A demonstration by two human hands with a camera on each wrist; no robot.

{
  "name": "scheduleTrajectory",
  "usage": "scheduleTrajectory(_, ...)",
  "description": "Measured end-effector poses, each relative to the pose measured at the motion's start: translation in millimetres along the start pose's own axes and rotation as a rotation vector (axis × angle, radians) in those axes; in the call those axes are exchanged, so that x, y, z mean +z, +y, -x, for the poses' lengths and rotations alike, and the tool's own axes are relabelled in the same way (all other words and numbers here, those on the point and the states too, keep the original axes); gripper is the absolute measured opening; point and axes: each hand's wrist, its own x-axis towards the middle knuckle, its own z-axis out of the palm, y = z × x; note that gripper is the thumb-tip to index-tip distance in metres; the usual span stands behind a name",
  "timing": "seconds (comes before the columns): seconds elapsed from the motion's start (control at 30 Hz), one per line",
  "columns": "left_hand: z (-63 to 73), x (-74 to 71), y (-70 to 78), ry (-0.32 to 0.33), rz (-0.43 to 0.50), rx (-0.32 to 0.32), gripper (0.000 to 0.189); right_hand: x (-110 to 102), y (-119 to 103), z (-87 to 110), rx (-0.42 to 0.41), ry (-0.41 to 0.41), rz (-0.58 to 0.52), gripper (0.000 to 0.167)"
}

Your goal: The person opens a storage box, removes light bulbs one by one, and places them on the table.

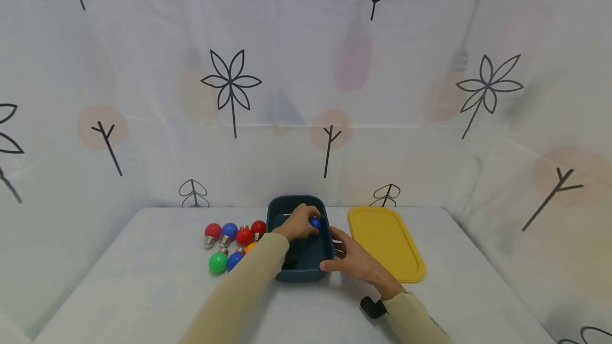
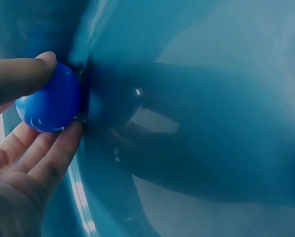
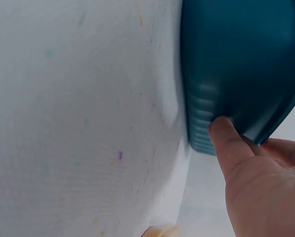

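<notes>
My left hand [image 1: 300, 223] reaches into the dark teal tub [image 1: 303, 276] and holds a blue light bulb [image 1: 315, 222] near its right inner wall. In the left wrist view, the thumb and fingers pinch the round blue bulb [image 2: 51, 101] from both sides; its base is mostly hidden. My right hand [image 1: 356, 260] rests against the tub's right side near the front corner. Its thumb [image 3: 224, 136] touches the outer wall in the right wrist view, with the other fingers extended by the rim.
Left of the tub lie several bulbs, among them a green bulb [image 1: 218, 262], a red bulb [image 1: 212, 231] and an orange bulb [image 1: 251, 247] partly behind the left sleeve [image 1: 244, 291]. A yellow lid [image 1: 387, 246] lies flat to the right. A patterned cloth [image 1: 296, 94] hangs behind the table.
</notes>
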Motion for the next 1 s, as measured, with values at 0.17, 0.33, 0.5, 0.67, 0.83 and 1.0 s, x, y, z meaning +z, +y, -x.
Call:
scheduleTrajectory(0.17, -0.6, 2.2, 0.2, -0.006, 0.014, -0.02, 0.032, -0.4, -1.2, 0.4, -0.012, -0.013, -0.003, 0.092)
scheduleTrajectory(0.33, 0.0, 1.5, 1.1, -0.006, 0.026, -0.024, 0.031, -0.9, 0.4, -0.1, -0.007, -0.007, 0.005, 0.092)
scheduleTrajectory(0.5, 1.4, 0.9, 2.0, -0.013, 0.031, -0.031, 0.03, -1.3, 3.1, -0.6, -0.006, -0.007, 0.01, 0.092)
scheduleTrajectory(0.67, 3.6, -6.4, 4.0, -0.026, 0.014, -0.032, 0.03, -0.8, 3.5, -1.0, -0.006, -0.003, 0.008, 0.091)
scheduleTrajectory(0.83, 6.8, -25.1, 9.5, 0.0, -0.017, 0.009, 0.03, 1.0, 3.7, -2.6, -0.006, -0.004, -0.003, 0.092)
scheduleTrajectory(1.0, 15.9, -43.7, 20.1, 0.006, -0.043, 0.086, 0.031, 0.7, 4.1, -3.1, -0.003, -0.003, -0.007, 0.092)
